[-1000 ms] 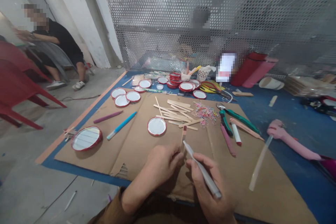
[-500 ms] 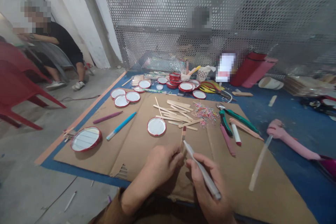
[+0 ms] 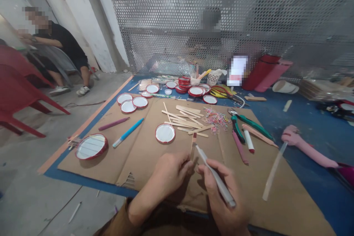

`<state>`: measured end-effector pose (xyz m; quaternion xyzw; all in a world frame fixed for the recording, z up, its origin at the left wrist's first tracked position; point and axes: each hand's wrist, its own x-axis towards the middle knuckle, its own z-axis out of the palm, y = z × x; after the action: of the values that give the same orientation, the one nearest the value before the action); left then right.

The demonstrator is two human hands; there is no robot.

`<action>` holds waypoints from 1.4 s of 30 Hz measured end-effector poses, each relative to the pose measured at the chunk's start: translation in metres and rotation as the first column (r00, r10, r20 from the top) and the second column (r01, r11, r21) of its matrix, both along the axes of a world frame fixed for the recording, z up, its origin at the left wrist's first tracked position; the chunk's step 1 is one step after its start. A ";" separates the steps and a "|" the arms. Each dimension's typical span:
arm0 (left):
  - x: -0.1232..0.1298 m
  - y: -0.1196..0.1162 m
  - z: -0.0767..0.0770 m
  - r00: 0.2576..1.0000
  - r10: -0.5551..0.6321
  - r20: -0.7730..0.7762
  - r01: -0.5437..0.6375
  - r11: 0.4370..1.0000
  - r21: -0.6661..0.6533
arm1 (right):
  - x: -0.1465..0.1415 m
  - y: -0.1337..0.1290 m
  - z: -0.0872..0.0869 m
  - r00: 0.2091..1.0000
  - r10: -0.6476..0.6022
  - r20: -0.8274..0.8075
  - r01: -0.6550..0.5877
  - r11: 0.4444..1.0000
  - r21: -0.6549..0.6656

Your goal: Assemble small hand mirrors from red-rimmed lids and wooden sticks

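Note:
My left hand is closed on a wooden craft stick, which stands up from the fingers and has a dark red end. In my right hand is a grey marker, gripped like a pen, its tip close beside the stick's coloured part. Whether the tip touches the wood I cannot tell. Beyond my hands, a red-rimmed jar lid lies white side up on the cardboard. A loose pile of plain craft sticks lies behind it, next to a heap of small coloured rubber bands.
On the left are a lid with sticks across it, a blue marker and a purple one. Green-handled pliers, a white marker and a pink glue gun lie right. A person sits far left.
My right hand and the marker have shifted slightly right, and the tip has moved up a little along the stick. My left hand keeps its hold almost unmoved.

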<state>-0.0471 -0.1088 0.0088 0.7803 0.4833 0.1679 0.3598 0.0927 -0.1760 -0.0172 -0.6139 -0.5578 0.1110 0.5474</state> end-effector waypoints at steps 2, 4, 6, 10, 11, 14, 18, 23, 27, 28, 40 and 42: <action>0.000 0.000 0.001 1.000 0.001 0.001 -0.001 1.000 -0.008 | 0.001 0.000 0.001 1.000 0.001 -0.001 -0.001 1.000 -0.004; 0.000 0.000 0.001 1.000 0.007 0.004 -0.006 1.000 -0.014 | 0.001 0.001 0.000 1.000 0.026 0.010 -0.025 1.000 -0.002; 0.000 0.001 0.001 1.000 0.012 0.005 -0.012 1.000 -0.016 | 0.003 0.001 -0.002 0.998 0.059 0.037 -0.060 0.998 0.011; -0.001 0.001 0.000 1.000 0.007 0.019 -0.007 1.000 -0.012 | 0.004 0.002 -0.003 0.995 0.080 0.064 -0.081 0.996 0.026; -0.001 0.001 0.000 1.000 0.007 0.020 -0.006 1.000 -0.015 | 0.004 0.003 -0.003 0.996 0.064 0.061 -0.065 0.998 0.020; -0.001 0.001 -0.001 1.000 0.012 0.020 -0.011 1.000 -0.024 | 0.003 0.003 -0.001 0.997 0.042 0.064 -0.043 0.999 0.013; 0.000 0.000 -0.001 1.000 0.013 0.027 -0.012 0.999 -0.037 | 0.005 0.002 -0.002 0.989 0.099 0.108 -0.103 0.994 0.032; 0.000 0.001 -0.003 1.000 0.012 0.021 -0.011 1.000 -0.022 | 0.006 0.002 -0.003 0.992 0.074 0.102 -0.079 0.996 0.042; 0.000 0.000 -0.003 1.000 0.008 0.024 -0.007 1.000 -0.021 | 0.005 0.001 -0.002 0.995 0.063 0.074 -0.067 0.996 0.063; 0.000 0.000 -0.003 1.000 0.004 0.024 -0.004 1.000 -0.022 | 0.004 0.001 -0.001 0.995 0.070 0.075 -0.075 0.995 0.062; 0.000 0.000 -0.003 1.000 0.000 0.003 0.000 1.000 -0.013 | 0.003 0.000 0.001 0.996 0.073 0.053 -0.075 0.997 0.031; 0.000 0.000 -0.002 1.000 0.002 -0.004 -0.002 1.000 -0.012 | 0.003 0.000 0.002 0.998 0.051 0.044 -0.052 0.998 0.021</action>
<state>-0.0475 -0.1092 0.0065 0.7779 0.4858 0.1639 0.3634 0.0953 -0.1762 -0.0154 -0.5953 -0.5864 0.1056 0.5391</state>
